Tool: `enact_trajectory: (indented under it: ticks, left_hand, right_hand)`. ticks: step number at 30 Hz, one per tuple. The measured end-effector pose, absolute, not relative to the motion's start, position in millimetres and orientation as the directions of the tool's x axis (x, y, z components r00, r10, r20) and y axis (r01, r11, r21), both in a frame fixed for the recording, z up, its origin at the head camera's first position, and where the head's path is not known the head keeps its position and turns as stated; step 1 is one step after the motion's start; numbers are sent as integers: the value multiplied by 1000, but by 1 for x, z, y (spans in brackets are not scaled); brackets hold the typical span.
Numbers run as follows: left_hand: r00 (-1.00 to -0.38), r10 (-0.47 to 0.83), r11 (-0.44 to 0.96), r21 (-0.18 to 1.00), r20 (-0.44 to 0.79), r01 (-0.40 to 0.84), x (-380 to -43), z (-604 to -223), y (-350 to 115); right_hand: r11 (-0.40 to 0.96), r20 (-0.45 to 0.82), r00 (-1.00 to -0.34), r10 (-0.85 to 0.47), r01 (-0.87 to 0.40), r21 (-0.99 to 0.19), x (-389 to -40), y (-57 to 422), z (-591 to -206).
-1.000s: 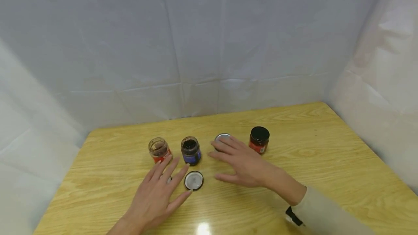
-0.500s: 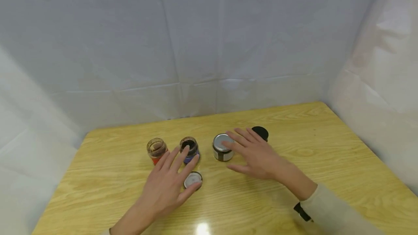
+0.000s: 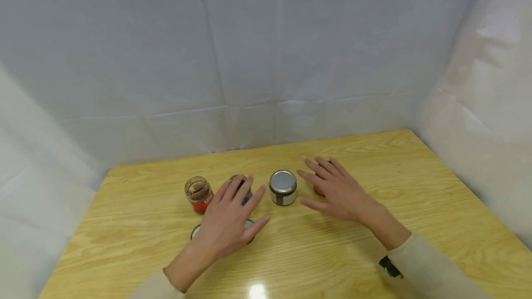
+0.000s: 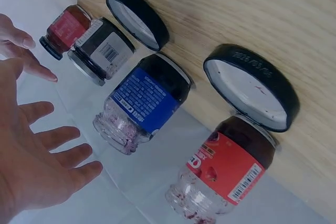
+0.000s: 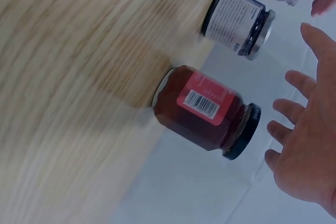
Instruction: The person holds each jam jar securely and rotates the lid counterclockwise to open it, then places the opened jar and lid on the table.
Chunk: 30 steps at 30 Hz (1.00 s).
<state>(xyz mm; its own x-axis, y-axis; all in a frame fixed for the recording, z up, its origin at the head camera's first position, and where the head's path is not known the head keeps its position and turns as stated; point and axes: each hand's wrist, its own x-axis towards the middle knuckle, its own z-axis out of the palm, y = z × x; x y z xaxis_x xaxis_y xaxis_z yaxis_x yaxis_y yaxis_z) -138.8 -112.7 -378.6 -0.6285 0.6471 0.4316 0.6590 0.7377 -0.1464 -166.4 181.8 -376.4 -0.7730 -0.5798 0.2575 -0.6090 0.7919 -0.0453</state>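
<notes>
With fingers spread, my left hand [image 3: 226, 225] hovers over the blue-labelled jar [image 4: 147, 95], which has no lid on. Left of it stands a second uncapped jar [image 3: 200, 201] with a red label. Two dark-rimmed lids [image 4: 252, 85] lie inside-up in front of these jars, partly hidden by the hand in the head view. My right hand [image 3: 341, 193], fingers spread too, is above the capped jar [image 5: 202, 106] with a red label and black lid, and holds nothing. Between the hands stands a capped jar [image 3: 283, 188] with a silver lid and white label.
All the jars stand in a row on a wooden table [image 3: 299, 257]. White sheeting [image 3: 249, 59] hangs behind the table and along both sides. A bright reflection shows near the front.
Both hands have moved to the right. The left went from the red-labelled open jar to over the blue-labelled one; the right went from the silver-lidded jar to over the black-lidded one.
</notes>
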Motion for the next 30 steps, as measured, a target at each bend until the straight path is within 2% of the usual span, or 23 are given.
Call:
enact_trajectory:
  ticks: [11, 23, 26, 30]
  left_hand:
    - [-602, 645, 724, -126, 471, 678, -154, -382, -95]
    - [-653, 593, 727, 35, 471, 686, -162, -373, -66]
    - [-686, 565, 725, 121, 459, 678, -163, -374, -60]
    - [-767, 513, 739, 257, 385, 623, -162, -377, -52]
  right_hand:
    - [803, 273, -781, -562, -594, -46, -170, 187, -381]
    - [822, 255, -805, -535, -566, -65, -172, 187, -379]
    - [821, 260, -804, -534, -567, -66, -172, 187, -379]
    - [821, 258, -807, -531, -565, -76, -173, 188, -380]
